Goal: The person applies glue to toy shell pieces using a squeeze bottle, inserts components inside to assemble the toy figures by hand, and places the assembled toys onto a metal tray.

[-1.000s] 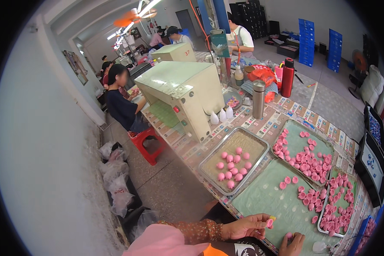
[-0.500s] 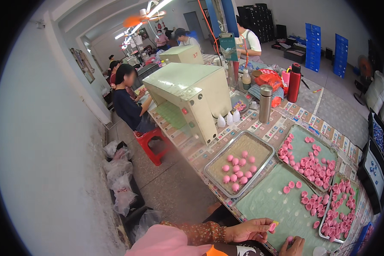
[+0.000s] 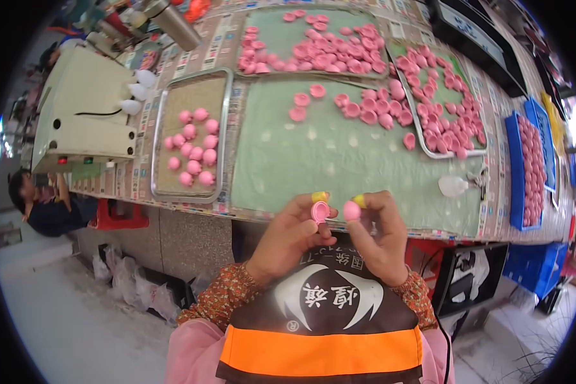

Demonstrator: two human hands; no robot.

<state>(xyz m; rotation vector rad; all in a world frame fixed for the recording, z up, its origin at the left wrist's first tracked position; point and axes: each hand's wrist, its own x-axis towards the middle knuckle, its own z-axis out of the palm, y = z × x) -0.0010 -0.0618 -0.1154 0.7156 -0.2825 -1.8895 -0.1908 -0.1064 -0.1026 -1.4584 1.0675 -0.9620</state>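
Observation:
My left hand [image 3: 293, 234] pinches a hollow pink half-shell [image 3: 320, 212], its open side facing up toward me. Opposite it, my right hand [image 3: 384, 235] grips a rounded pink shell piece [image 3: 351, 210] between thumb and fingers. The two pieces are close together but apart, over the near edge of the green cloth [image 3: 288, 173]. Yellow tape wraps a fingertip on each hand. Loose pink half-shells [image 3: 368, 105] lie farther back on the cloth. To the left, a metal tray [image 3: 226, 96] carries several round pink balls [image 3: 196, 153].
Two more trays of pink half-shells stand behind [image 3: 269, 25] and at the right [image 3: 424, 142]. A white squeeze bottle [image 3: 453, 185] lies near the right front. A blue bin [image 3: 515, 173] with pink pieces is farther right. A cream box [image 3: 83, 109] and steel flask [image 3: 173, 24] are left.
My view has swung down and to the right, onto the table. My right hand has risen from the cloth with a pink piece and now faces the left hand, which still holds its half-shell.

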